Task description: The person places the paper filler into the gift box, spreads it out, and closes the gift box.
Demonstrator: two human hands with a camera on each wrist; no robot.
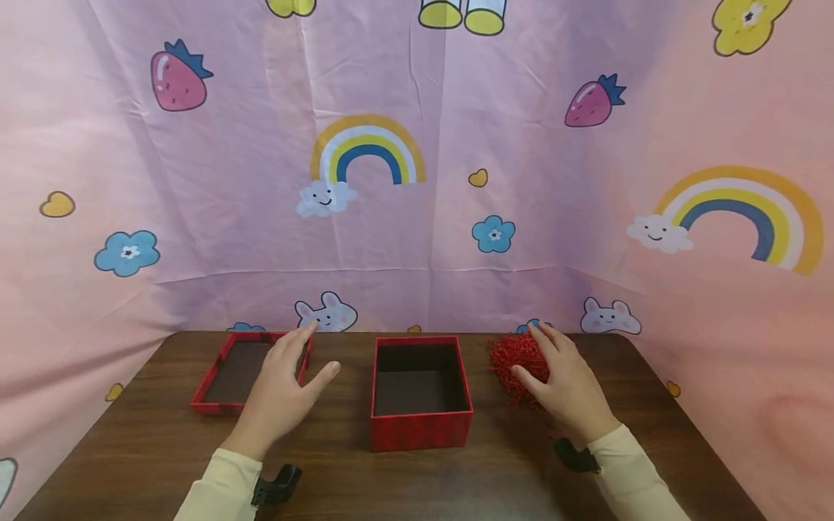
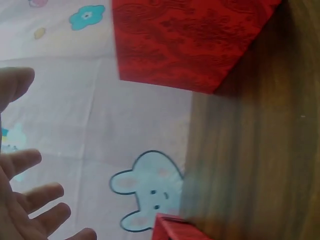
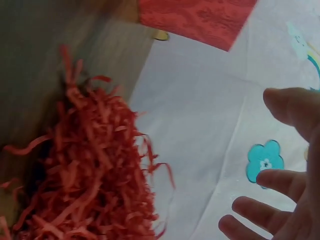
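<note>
An open red box (image 1: 420, 431) with a dark inside stands at the middle of the table; its patterned red side (image 2: 185, 40) fills the top of the left wrist view. To its left lies a shallow red lid (image 1: 207, 387), dark inside facing up. My left hand (image 1: 279, 387) hovers over the lid's right side, fingers spread, holding nothing. On the right sits a heap of red shredded paper (image 3: 95, 170). Above that heap's right part is my right hand (image 1: 565, 387), its fingers apart and nothing in its grasp. Part of the heap is hidden behind this hand.
The brown wooden table (image 1: 339, 477) is backed and flanked by a pink and purple cloth (image 1: 391, 239) printed with rainbows, strawberries and flowers. Black wrist mounts (image 1: 276, 486) sit below both hands, at the cream sleeves (image 1: 224, 485).
</note>
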